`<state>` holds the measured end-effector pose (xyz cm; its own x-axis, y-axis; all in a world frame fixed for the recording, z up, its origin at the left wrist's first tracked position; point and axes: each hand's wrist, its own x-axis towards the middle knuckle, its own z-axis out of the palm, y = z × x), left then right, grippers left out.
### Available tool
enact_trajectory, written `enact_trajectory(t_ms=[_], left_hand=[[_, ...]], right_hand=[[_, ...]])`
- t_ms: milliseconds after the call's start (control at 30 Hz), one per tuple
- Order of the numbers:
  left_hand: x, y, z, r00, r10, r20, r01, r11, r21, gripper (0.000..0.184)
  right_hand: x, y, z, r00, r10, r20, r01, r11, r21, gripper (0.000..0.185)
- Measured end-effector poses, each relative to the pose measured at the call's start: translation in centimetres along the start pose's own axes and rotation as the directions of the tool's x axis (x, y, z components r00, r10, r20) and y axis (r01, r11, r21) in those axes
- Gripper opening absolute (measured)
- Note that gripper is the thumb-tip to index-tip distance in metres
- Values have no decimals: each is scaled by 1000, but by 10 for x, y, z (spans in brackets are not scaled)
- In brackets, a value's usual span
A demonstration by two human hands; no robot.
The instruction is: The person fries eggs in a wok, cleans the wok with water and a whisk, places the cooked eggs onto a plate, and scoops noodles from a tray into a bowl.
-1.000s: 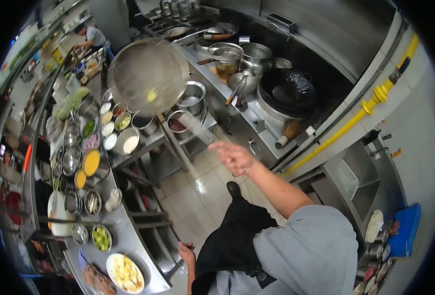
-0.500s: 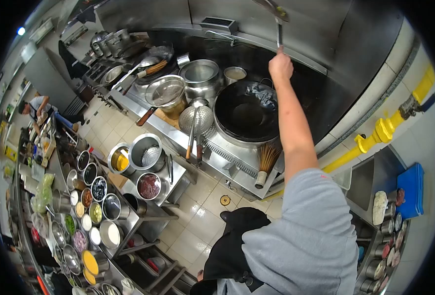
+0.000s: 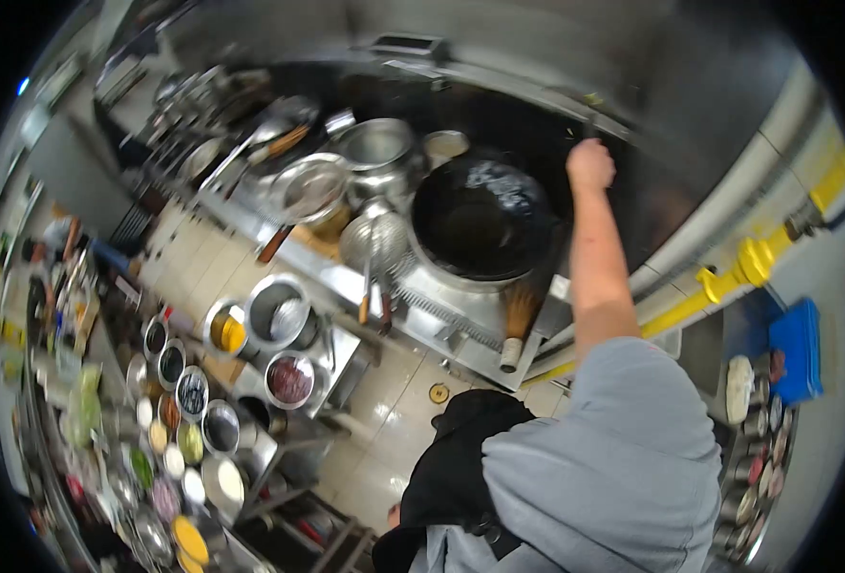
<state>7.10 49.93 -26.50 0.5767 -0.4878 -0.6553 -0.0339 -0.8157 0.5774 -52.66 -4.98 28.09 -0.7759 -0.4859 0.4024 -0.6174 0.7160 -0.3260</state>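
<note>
My right hand (image 3: 590, 165) is stretched out over the back right of the stove, closed round the narrow handle of a long utensil (image 3: 590, 126). Motion blur hides the utensil's head, so its kind is unclear. Left of and below this hand sits a black wok (image 3: 470, 234) with a shiny wet patch on its inner wall. Of my left hand (image 3: 394, 516), only a sliver of skin shows beside the black apron (image 3: 465, 458); its fingers are hidden.
A bamboo brush (image 3: 518, 320) lies on the stove's front edge. Left of the wok are a perforated strainer (image 3: 374, 241) and metal pots (image 3: 376, 145). Several ingredient containers (image 3: 193, 393) fill the left counter. A yellow pipe (image 3: 752, 263) runs along the right wall.
My right hand has moved right and slightly nearer me with the utensil, which now blurs against the back wall. The whole view has shifted a little.
</note>
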Motion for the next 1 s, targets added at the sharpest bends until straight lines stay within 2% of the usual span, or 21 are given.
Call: enact_trajectory(t_ms=[100,133,167,200,233,333,433,467,500,533,567,600,633,667,700,733,833,900,933,967,1000], left_hand=[[-3,-12,-4,997,-59,-53,54,993,-102,39],[-5,-13,-7,995,-75,-65,65,987,-149,39],[-18,-6,-14,997,-34,-69,21,982,-188,39],[-30,-1,-21,997,7,-72,-23,974,-226,39],[-53,21,-31,996,48,-76,-67,962,-264,39],[-62,-5,-30,998,-44,-35,29,935,-354,39],[-64,-61,-14,994,-30,-105,28,999,-21,42],[-74,-66,-13,994,-73,-77,69,996,-56,42],[-85,-72,-12,992,-116,-49,111,990,-88,43],[-96,-73,-12,982,-187,20,188,972,-138,44],[-102,-75,-14,980,-197,11,196,970,-147,44],[-104,-76,-18,997,37,62,-54,951,304,44],[-105,-77,-19,953,218,209,-302,681,667,45],[-109,-77,-16,958,210,195,-287,689,665,45],[-114,-75,-13,998,-14,65,2,983,183,44],[-117,-77,-10,969,-238,-70,188,889,-417,43],[-158,-63,-16,947,-316,-58,224,778,-587,41],[-181,-81,5,927,-359,-103,236,776,-586,41],[-188,-103,14,914,-381,-138,242,785,-570,42],[-196,-117,15,928,-365,-78,297,849,-436,43],[-205,-122,19,928,-360,-96,303,879,-368,43]], right_hand=[[-18,-8,-1,999,9,-50,-5,995,96,41],[-14,-6,10,1000,31,7,-32,987,155,43],[-1,2,20,984,-93,155,91,996,19,45],[-4,-4,12,980,-26,200,19,999,36,44],[-8,-11,-5,977,-17,213,10,999,38,44],[-28,-39,-14,977,-2,214,-25,992,125,42],[-96,-75,-1,964,-262,-54,264,903,338,39],[-120,-89,25,941,-322,-108,335,831,443,41],[-153,-107,51,942,-333,-25,215,548,808,42],[-201,-129,29,850,-381,363,-268,281,922,40],[-231,-148,55,720,-528,451,-546,-28,837,35],[-265,-169,55,649,-588,483,-584,23,811,26],[-290,-189,65,511,-665,545,-750,-35,661,23],[-315,-205,81,359,-741,568,-880,-66,470,19],[-337,-224,100,275,-774,571,-932,-69,355,15],[-359,-242,114,186,-803,565,-971,-62,232,11],[-405,-288,147,126,-778,616,-989,-47,142,10],[-427,-310,176,133,-763,632,-989,-66,129,15],[-434,-317,182,126,-754,645,-992,-74,107,19],[-440,-323,213,76,-783,617,-993,-4,117,42],[-444,-317,199,73,-784,617,-994,-7,109,42]])
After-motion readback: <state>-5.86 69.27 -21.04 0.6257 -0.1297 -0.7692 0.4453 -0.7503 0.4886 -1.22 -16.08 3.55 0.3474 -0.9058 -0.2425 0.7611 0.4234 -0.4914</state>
